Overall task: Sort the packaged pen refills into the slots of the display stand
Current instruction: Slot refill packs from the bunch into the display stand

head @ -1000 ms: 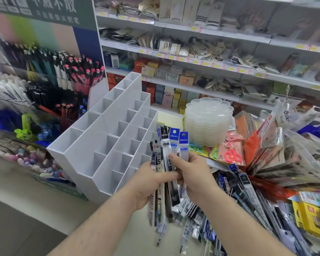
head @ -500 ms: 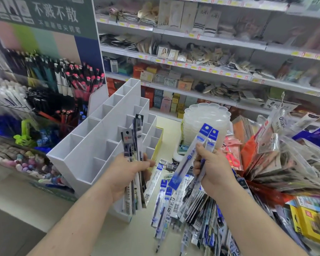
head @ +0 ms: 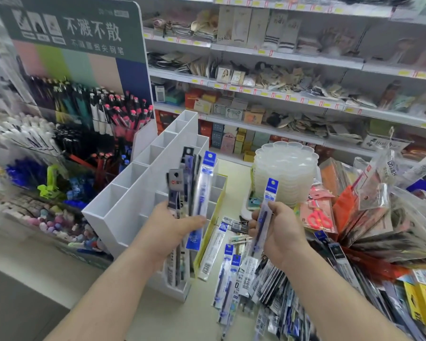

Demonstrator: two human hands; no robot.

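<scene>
Head view, only camera. We compare with the frames from a second ago: then both hands met on one shared bundle of packets in front of the stand. Half a second ago they had parted, with two blue-topped packets in the right hand. Now we log a further split: the left hand [head: 169, 232] holds the dark bundle of refills [head: 182, 193] plus one blue-topped packet [head: 202, 193] laid on its right edge under the thumb, and the right hand [head: 278, 232] keeps a single blue refill packet [head: 265, 212]. We read this as sorting by type, one packet singled out for a slot. No packet is in the display stand [head: 123, 205] yet, as far as we can see; its visible slots look empty.

Finger state: the left fingers are clamped round the bundle, thumb pressing across the front. The right fingers and thumb are closed on the single packet near its middle.

Location: both lots are held in the air above the surface [head: 197, 311], the bundle directly in front of the stand's lower tiers, the single packet to the right, over the loose pile of refills [head: 263, 279].

Orientation: the single packet's long axis runs near upright, leaning slightly right at the top; its blue header card points up and away from us, its lower end down toward the pile. The bundle also stands near upright, headers up.

Judgement: the single packet needs to swing left toward a slot, end first.
</scene>
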